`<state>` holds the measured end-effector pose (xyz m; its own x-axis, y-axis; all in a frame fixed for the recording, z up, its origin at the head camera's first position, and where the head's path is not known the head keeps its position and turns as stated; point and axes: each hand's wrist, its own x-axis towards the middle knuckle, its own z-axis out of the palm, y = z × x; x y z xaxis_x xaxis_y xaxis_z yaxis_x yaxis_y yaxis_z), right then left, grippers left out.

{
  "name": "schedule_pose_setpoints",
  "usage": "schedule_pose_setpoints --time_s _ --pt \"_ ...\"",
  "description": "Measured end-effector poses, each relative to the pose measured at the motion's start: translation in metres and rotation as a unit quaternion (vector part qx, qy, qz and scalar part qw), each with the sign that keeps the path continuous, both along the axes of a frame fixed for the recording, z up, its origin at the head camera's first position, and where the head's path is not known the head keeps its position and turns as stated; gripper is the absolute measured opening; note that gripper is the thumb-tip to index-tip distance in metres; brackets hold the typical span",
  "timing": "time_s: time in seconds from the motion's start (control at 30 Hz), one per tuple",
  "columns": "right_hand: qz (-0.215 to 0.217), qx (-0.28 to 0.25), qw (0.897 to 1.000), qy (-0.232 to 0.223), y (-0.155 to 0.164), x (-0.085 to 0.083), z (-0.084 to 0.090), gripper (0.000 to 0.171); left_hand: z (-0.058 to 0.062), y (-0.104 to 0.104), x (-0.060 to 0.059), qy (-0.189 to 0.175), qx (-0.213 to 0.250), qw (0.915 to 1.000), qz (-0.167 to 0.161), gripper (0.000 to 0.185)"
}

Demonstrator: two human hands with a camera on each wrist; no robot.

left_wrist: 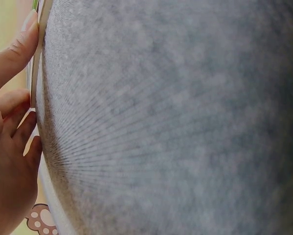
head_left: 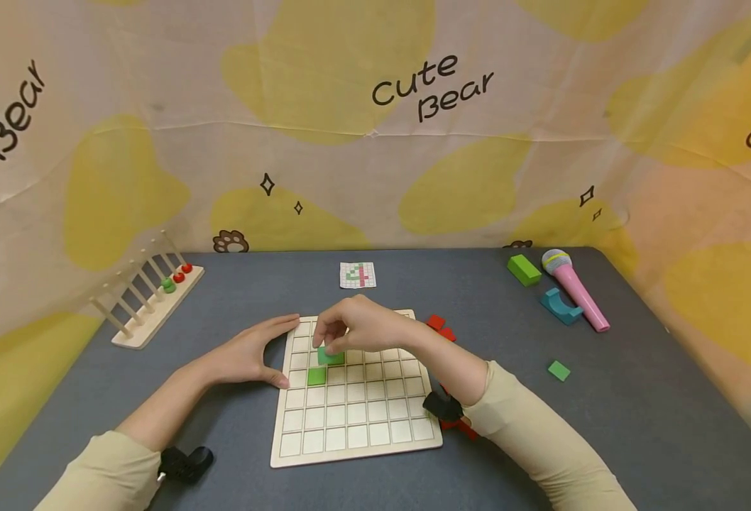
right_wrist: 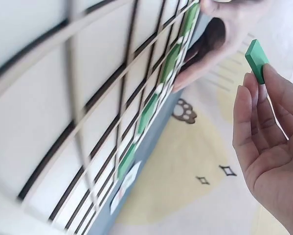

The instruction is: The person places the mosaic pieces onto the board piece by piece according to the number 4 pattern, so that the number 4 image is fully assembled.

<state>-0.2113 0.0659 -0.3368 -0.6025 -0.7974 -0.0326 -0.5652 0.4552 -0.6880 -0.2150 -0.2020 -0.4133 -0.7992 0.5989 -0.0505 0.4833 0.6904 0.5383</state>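
My right hand (head_left: 365,325) pinches a small green square tile (right_wrist: 256,61) between thumb and fingertips, held up off the board in the right wrist view. Below it lies a wooden grid board (head_left: 356,458) with pale square cells. Several green tiles sit in its cells, one of them a light green tile (head_left: 316,376) near the left side. Against the board's left edge rests my left hand (head_left: 248,353), thumb and fingers spread. The left wrist view shows that thumb (left_wrist: 20,49) and the fingertips along the edge. My right hand covers some of the board's upper cells.
Behind the board lies a small pattern card (head_left: 358,275). A wooden peg rack (head_left: 158,305) with red and green beads stands at left. Red tiles (head_left: 436,322) lie beside the board. Farther right are a green tile (head_left: 558,370), green block (head_left: 524,270), blue arch (head_left: 561,306) and pink microphone (head_left: 580,291).
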Motion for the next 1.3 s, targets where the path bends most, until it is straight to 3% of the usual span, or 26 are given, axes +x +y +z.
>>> schedule_pose_setpoints --time_s 0.47,0.67,0.97,1.3 --pt "0.020 0.042 0.999 0.008 -0.031 0.009 -0.012 0.013 0.000 -0.002 -0.001 0.010 -0.005 0.9999 -0.002 0.111" --pt "0.036 0.076 0.996 0.035 -0.037 0.011 -0.021 0.017 0.000 -0.002 0.000 0.014 -0.004 0.9999 -0.005 0.112" --pt "0.034 0.118 0.992 0.018 -0.040 0.018 -0.029 0.014 0.000 -0.002 0.002 0.019 -0.004 0.9998 -0.008 0.110" --pt "0.033 0.132 0.990 0.037 -0.041 0.018 -0.032 0.011 0.000 -0.001 0.001 0.019 -0.005 0.9998 -0.008 0.110"
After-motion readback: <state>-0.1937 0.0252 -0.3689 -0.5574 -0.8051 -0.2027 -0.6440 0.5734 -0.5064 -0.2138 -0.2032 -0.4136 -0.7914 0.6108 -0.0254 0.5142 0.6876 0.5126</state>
